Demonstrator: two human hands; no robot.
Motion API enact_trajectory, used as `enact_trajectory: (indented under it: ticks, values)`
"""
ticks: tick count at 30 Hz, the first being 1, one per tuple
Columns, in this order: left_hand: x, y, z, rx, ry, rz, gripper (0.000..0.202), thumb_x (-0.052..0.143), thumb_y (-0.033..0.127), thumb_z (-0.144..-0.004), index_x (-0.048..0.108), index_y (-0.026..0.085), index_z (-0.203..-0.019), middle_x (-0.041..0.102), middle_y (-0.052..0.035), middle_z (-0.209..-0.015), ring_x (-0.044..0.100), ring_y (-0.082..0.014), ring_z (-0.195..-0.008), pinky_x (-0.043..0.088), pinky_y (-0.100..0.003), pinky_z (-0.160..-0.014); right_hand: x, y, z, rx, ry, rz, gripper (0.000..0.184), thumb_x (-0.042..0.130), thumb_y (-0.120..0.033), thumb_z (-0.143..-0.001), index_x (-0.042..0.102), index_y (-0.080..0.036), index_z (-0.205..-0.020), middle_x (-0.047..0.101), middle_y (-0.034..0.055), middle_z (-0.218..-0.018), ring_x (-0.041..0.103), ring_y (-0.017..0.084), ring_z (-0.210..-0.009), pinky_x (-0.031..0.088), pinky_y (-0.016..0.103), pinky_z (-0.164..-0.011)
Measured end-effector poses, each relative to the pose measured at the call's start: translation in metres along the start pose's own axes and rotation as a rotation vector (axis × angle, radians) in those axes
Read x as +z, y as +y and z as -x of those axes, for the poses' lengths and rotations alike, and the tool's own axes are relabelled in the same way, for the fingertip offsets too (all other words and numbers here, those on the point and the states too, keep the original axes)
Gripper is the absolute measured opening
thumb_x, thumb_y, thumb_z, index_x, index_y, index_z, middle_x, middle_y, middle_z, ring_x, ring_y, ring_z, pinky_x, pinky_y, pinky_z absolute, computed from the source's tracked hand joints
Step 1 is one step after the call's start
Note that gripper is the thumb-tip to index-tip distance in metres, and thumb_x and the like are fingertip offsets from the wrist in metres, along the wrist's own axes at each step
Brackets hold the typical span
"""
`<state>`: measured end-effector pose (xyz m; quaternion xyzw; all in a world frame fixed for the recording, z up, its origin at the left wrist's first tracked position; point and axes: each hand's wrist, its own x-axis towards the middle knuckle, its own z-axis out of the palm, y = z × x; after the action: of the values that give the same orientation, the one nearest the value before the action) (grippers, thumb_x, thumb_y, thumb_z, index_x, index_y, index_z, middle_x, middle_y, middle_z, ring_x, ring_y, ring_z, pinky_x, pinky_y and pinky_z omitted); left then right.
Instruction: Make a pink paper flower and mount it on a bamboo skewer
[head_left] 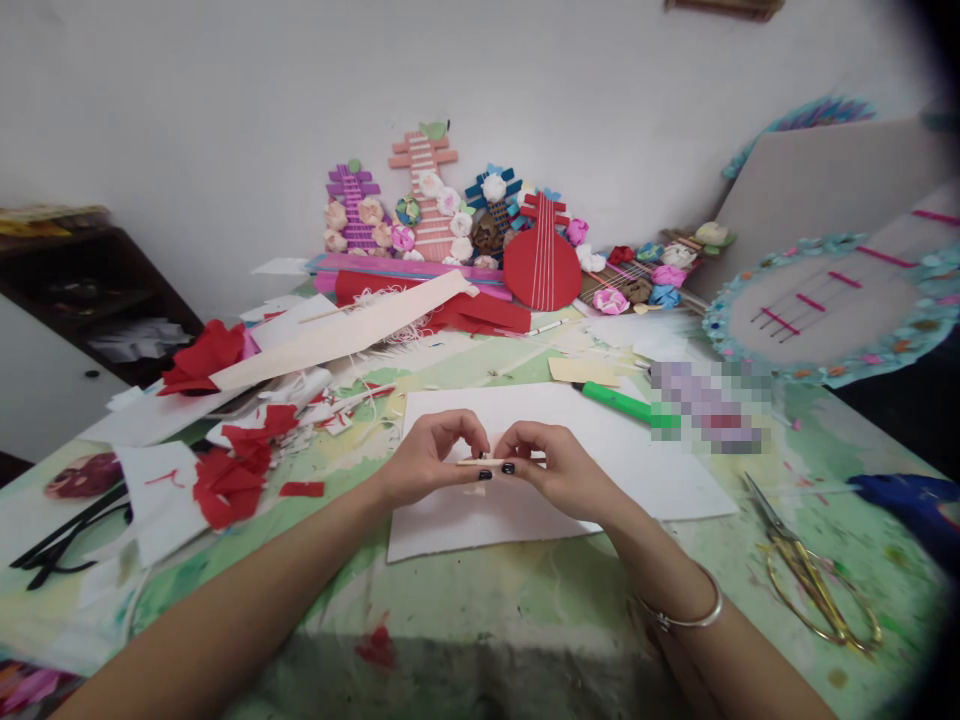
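Note:
Both hands meet over a white sheet (442,520) in the middle of the table. My left hand (431,455) pinches a thin pale strip (466,463) between thumb and fingers. Close beside it, my right hand (566,470) pinches the same strip, thumbs nearly touching. The strip lies roughly level, and the fingers hide much of it; whether it is wood or paper I cannot tell. A green-handled cutter (619,402) rests on the sheet beyond my right hand. Gold-handled scissors (810,575) lie to the right of my right forearm.
Red paper scraps (232,470) and black-framed glasses (71,535) lie on the left. A long cream strip (352,335) crosses the back. Against the wall stand paper-flowered instrument models, including a round red one (542,268). A blue-handled tool (911,510) is at the right edge.

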<state>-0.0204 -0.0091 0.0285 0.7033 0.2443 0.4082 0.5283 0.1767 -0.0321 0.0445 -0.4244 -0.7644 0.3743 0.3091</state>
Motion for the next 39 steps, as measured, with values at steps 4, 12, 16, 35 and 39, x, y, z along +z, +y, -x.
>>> enact_trajectory:
  ticks: [4,12,16,35,39]
  values:
    - [0.0,-0.0005,0.0002,0.0,-0.011,0.003,0.019,0.074,0.021,-0.068,0.059,0.012,-0.075,0.054,-0.0025,-0.074,0.049,-0.0115,-0.07,0.04,-0.026,-0.067,0.0002,0.0002,-0.0005,0.002,0.0,0.002,0.011,0.055,-0.008,-0.076,0.061,-0.017,-0.079,0.064,0.0001,-0.077,0.053,0.01,-0.069,0.04,0.022,-0.064]
    - [0.0008,0.0003,0.0009,0.061,0.011,-0.256,0.016,0.07,0.026,-0.073,0.06,0.015,-0.079,0.053,-0.0049,-0.085,0.052,-0.0157,-0.083,0.04,-0.03,-0.078,0.0013,0.004,-0.0009,-0.033,0.028,0.005,0.011,0.054,-0.007,-0.077,0.059,-0.018,-0.078,0.063,-0.0002,-0.077,0.054,0.011,-0.071,0.041,0.023,-0.065]
    - [0.0018,0.003,0.0015,0.115,0.019,-0.394,0.013,0.067,0.026,-0.076,0.061,0.016,-0.079,0.052,-0.0077,-0.097,0.052,-0.0187,-0.095,0.04,-0.032,-0.086,0.0035,0.005,-0.0014,-0.032,0.042,0.003,0.012,0.054,-0.006,-0.077,0.059,-0.017,-0.078,0.062,-0.0002,-0.077,0.054,0.011,-0.07,0.041,0.023,-0.065]
    - [0.0035,0.0038,0.003,0.184,0.045,-0.487,0.006,0.064,0.018,-0.075,0.059,0.016,-0.075,0.054,-0.009,-0.102,0.053,-0.0194,-0.1,0.04,-0.032,-0.09,0.0071,0.0027,-0.0022,-0.066,0.07,-0.033,0.011,0.056,-0.007,-0.077,0.057,-0.017,-0.077,0.06,-0.0009,-0.075,0.054,0.011,-0.07,0.042,0.022,-0.065]
    - [0.0038,0.0039,0.0029,0.184,0.038,-0.475,0.005,0.063,0.016,-0.075,0.058,0.016,-0.076,0.054,-0.0085,-0.102,0.053,-0.0194,-0.1,0.041,-0.032,-0.09,0.0069,0.0013,-0.0017,-0.068,0.07,-0.041,0.011,0.055,-0.006,-0.077,0.057,-0.017,-0.077,0.06,-0.001,-0.075,0.054,0.01,-0.071,0.042,0.022,-0.064]
